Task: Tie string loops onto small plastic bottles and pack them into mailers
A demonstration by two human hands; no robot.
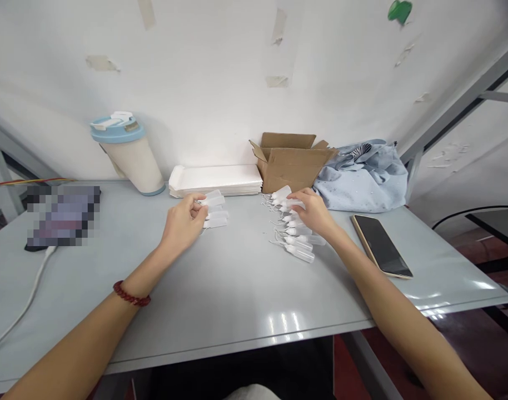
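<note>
Several small translucent plastic bottles [215, 215] lie side by side at the fingertips of my left hand [185, 219]. Its thumb and fingers are closed at the nozzle end of one of them. To the right is a larger loose pile of the same plastic bottles [298, 243], with white necks and thin curved threads or tips pointing left. My right hand [314, 211] reaches into the upper part of this pile, its fingertips pinching one bottle [293, 204]. That bottle is partly hidden by the fingers.
Along the wall stand a cream tumbler with a blue lid [131, 158], a stack of white envelopes or flat boxes [218, 179], an open cardboard box [293, 169] and a bunched light blue cloth [364, 178]. One phone [381, 244] lies right; a blurred device [64, 216] with a cable lies left.
</note>
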